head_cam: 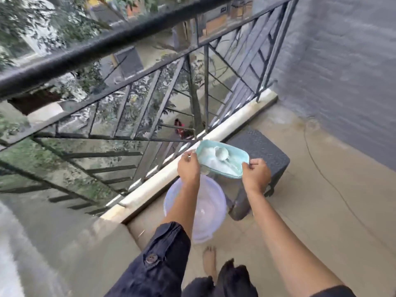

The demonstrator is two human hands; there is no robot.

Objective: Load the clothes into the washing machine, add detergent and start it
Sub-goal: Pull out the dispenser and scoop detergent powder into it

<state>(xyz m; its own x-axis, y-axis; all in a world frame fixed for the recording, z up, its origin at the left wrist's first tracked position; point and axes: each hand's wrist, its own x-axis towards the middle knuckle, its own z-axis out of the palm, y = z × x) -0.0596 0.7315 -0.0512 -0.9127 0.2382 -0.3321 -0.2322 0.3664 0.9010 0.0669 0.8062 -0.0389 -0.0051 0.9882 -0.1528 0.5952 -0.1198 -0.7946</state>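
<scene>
I hold a pale teal rectangular detergent box (242, 156) in front of me, lid off. It is filled with white powder, and a pale plastic scoop (221, 154) lies in the powder. My left hand (188, 168) grips its left end and my right hand (256, 173) grips its right end. The box hovers above a dark plastic stool (265, 151). No washing machine and no clothes are in view.
A translucent round basin (211, 211) lies on the balcony floor below my arms. A black metal railing (128, 93) on a pale kerb (233, 123) runs along the left. A grey wall (347, 71) stands to the right, and a thin cable (327, 179) trails over the floor.
</scene>
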